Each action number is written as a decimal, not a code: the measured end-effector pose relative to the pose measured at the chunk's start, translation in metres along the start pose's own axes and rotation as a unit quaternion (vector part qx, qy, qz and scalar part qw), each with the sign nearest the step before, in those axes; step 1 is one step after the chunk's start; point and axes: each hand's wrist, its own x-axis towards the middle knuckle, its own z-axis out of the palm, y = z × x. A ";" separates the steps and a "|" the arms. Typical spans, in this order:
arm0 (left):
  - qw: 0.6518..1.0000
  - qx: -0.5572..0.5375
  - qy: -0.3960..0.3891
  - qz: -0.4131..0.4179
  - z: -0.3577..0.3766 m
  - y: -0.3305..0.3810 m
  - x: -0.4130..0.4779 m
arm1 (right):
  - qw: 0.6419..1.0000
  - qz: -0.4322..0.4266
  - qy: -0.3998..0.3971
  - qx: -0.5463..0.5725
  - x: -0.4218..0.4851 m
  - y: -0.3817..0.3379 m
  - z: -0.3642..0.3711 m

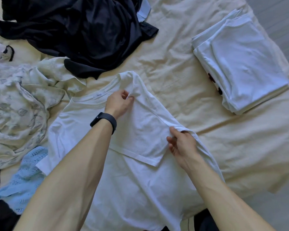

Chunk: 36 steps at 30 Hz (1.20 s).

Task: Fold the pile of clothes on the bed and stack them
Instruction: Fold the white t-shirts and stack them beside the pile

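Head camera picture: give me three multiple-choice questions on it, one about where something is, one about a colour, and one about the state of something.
1. Where does the folded stack lie from the white T-shirt?
A. up and to the right, on the bed
B. under the shirt
C. on the floor

2. What colour is the wristband on the left arm?
A. red
B. black
C. white

3. How does the sleeve that both hands are working on lie?
A. spread outward
B. folded in over the shirt's front
C. tucked beneath the shirt

Answers:
1 A: the stack sits on the bed, apart from the shirt, toward the upper right.
2 B: a black band wraps the wrist below the left hand.
3 B: the left hand and right hand pinch along the fold, and the sleeve lies across the chest.
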 end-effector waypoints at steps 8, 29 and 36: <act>0.987 -0.131 -0.072 0.063 0.009 0.057 0.045 | 0.994 -0.003 -0.002 0.108 0.028 -0.037 -0.021; 0.996 -0.044 0.058 0.041 0.044 0.033 0.002 | 0.966 -0.053 -0.014 -0.252 0.021 0.005 -0.029; 0.996 0.068 0.042 -0.050 0.027 -0.023 -0.033 | 0.968 0.017 -0.045 -0.247 0.012 0.021 -0.022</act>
